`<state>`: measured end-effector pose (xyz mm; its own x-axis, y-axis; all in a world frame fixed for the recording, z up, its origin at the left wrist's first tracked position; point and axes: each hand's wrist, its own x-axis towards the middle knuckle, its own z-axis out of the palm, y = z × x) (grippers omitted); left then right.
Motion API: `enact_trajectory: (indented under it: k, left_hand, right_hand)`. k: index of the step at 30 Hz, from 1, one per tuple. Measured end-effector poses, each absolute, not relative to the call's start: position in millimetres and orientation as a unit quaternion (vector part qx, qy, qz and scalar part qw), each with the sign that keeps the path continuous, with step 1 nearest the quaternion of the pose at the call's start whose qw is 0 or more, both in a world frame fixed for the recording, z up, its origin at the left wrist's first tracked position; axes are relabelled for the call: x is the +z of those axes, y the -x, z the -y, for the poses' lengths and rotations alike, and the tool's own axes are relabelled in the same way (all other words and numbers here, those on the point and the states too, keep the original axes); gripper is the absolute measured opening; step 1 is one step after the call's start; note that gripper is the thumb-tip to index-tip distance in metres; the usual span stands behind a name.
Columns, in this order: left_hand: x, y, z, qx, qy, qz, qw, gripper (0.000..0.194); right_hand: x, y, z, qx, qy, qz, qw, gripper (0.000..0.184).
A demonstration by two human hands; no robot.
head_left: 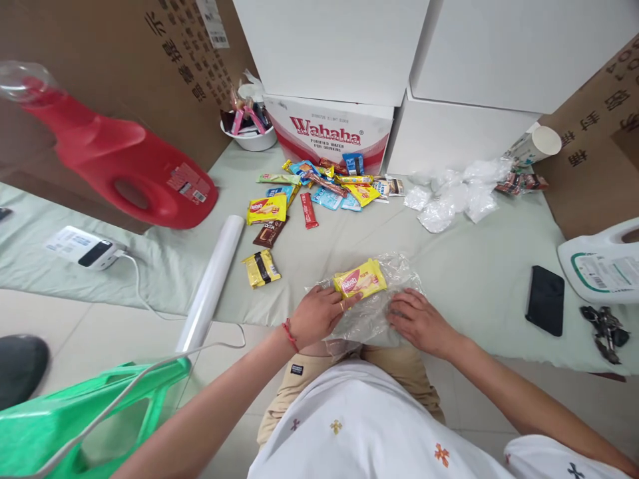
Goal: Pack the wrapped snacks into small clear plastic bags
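A yellow wafer packet (360, 279) lies on a crinkled sheet of clear plastic wrap (367, 322) at the front edge of the cloth-covered table. My left hand (324, 311) grips the packet's lower left side, its index finger stretched along the front of it. To the right, my right hand (414, 320) has curled fingers pressed on the plastic wrap, apart from the packet. Just beyond and left lie a yellow packet with a black band (261, 268), a brown cocoa packet (271, 232) and another yellow wafer packet (266, 209).
Several mixed snacks (327, 183) lie before a Wahaba-style printed carton (329, 133). Clear wrapped bundles (449, 193) sit back right. At left are a white roll (212, 283), red jug (130, 159) and power bank (82, 247); at right, a black phone (545, 299) and white jug (604, 263).
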<state>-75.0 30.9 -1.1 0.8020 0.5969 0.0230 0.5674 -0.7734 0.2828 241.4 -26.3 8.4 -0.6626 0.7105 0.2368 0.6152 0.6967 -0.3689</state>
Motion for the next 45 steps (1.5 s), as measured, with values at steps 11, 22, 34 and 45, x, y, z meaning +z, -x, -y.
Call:
enact_trajectory:
  k: [11, 22, 34, 45]
  left_hand:
    - [2, 72, -41, 0.053, -0.921, -0.32, 0.217, 0.043]
    - [14, 104, -21, 0.382, -0.71, -0.501, 0.315, 0.072]
    - [-17, 66, -39, 0.219, -0.815, -0.536, 0.035, 0.06]
    - [-18, 68, -48, 0.166, -0.878, -0.445, 0.064, 0.073]
  right_hand:
    - [48, -204, -66, 0.246, 0.478, 0.832, 0.134, 0.027]
    - [30, -181, -103, 0.344, 0.482, 0.798, 0.11, 0.024]
    - [23, -235, -131, 0.297, 0.592, 0.736, 0.139, 0.029]
    - [22, -251, -125, 0.383, 0.554, 0.735, 0.073, 0.036]
